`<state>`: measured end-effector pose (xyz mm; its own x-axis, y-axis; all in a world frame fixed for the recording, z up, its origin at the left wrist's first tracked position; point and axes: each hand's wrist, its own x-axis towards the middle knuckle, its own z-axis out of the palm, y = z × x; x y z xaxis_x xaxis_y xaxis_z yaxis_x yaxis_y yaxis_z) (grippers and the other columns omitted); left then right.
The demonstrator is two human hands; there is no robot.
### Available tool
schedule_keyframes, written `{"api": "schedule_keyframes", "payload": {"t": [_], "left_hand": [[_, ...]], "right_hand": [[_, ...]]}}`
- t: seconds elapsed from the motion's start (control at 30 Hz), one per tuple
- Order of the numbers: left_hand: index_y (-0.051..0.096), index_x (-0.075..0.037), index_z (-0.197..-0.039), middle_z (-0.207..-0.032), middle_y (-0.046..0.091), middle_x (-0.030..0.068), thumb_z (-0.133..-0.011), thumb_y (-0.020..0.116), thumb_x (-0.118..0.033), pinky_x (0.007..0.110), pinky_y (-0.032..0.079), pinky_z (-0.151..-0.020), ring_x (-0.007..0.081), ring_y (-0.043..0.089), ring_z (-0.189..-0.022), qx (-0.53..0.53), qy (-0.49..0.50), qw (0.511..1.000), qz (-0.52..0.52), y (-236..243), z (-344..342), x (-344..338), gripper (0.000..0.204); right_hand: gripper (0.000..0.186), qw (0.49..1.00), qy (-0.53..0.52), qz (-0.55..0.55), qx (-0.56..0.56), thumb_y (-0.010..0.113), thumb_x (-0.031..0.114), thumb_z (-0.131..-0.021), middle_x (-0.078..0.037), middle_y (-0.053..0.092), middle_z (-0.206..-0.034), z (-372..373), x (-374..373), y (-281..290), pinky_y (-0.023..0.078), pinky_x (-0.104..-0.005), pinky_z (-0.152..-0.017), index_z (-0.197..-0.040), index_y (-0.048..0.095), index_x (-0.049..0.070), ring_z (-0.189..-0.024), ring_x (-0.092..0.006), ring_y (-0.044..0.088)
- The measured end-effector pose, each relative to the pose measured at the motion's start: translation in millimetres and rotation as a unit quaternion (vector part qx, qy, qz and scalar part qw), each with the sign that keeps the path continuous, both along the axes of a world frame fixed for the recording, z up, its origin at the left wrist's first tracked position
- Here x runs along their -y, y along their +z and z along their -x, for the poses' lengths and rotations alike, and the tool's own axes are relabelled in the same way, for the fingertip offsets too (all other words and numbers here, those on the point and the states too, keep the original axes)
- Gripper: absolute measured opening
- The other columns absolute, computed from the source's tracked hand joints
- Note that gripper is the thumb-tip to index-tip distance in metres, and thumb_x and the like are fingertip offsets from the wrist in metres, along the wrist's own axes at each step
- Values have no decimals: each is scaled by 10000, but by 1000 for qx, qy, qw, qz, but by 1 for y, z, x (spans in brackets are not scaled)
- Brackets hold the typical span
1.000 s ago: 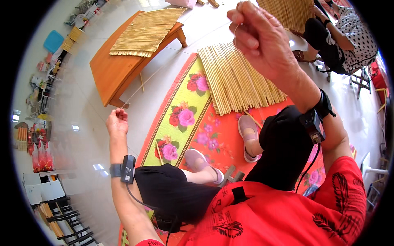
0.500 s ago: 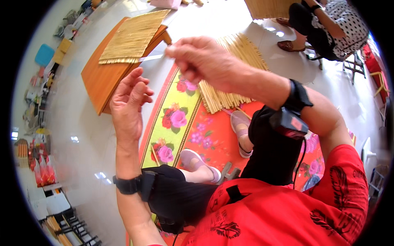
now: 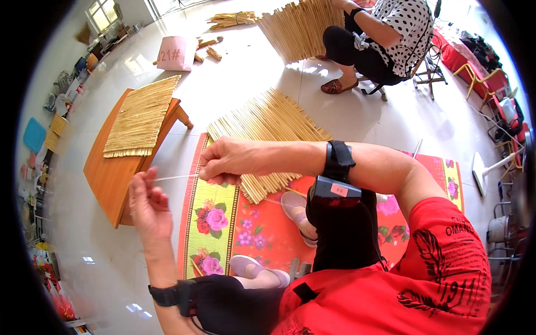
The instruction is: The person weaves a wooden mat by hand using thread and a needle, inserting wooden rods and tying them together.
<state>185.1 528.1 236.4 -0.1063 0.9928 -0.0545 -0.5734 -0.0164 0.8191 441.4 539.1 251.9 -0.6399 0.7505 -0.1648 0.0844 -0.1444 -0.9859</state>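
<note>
A thin white string [image 3: 176,178] is stretched between my hands, above the floor mat's left border. My left hand [image 3: 151,209] pinches one end between thumb and fingertips, its other fingers loosely curled. My right hand [image 3: 226,160] is closed in a fist around the other end. Beneath my right hand and forearm lies a panel of straw-coloured stalks [image 3: 268,125], partly covered by the arm. A smaller stalk panel [image 3: 139,120] rests on the orange-brown wooden table [image 3: 103,184], beyond my left hand.
A flowered red and yellow mat [image 3: 254,223] spreads under my feet. At the back right a seated person [image 3: 385,39] holds another stalk panel [image 3: 293,30]. A pink box [image 3: 176,53] and stalk bundles [image 3: 231,19] lie farther back. Chairs [image 3: 480,78] line the right side.
My right hand has come down and left, closing into a fist. My left hand has moved down and left, from loosely open to pinching the string. The view has shifted, showing more of the room.
</note>
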Motion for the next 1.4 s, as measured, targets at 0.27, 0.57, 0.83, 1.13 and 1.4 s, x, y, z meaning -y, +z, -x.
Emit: {"api": "schedule_keyframes", "payload": {"t": [0.27,0.57,0.83,1.13,1.4], "left_hand": [[622,-102,-1051,-713,539,-33,-928,625,-243,168,460,-513,56,489,-581,39,155,986,38,-62,153,-6,188],[612,-108,-1086,-695,509,-43,-950,591,-241,165,438,-496,41,467,-566,-12,257,960,112,-79,205,20,192],[582,-65,-1147,-728,532,-16,-941,604,-205,191,466,-524,66,486,-575,-66,250,961,97,-76,322,48,250],[600,-61,-1121,-764,582,-22,-931,615,-196,201,476,-552,77,528,-602,-146,306,933,117,-60,413,96,234],[612,-71,-1114,-815,626,-14,-914,635,-206,223,499,-607,93,565,-648,-156,287,928,180,-65,443,131,242]], "right_hand": [[201,984,27,52,169,619,205,-892,20,510,-629,-95,-10,-30,356,-210,-434,-782,607,37,-514,-59,444],[191,952,-124,43,277,652,192,-860,21,499,-574,-263,25,-61,352,-217,-412,-760,631,31,-478,-62,452],[152,906,-264,24,331,645,153,-849,-5,540,-570,-385,97,-117,352,-226,-387,-758,653,31,-444,-72,466],[179,864,-325,-8,385,648,182,-852,-1,529,-560,-416,124,-140,346,-227,-378,-755,644,31,-436,-66,460],[194,871,-333,-46,358,637,183,-847,-6,519,-560,-399,110,-146,334,-241,-359,-772,638,4,-414,-80,443]]}}
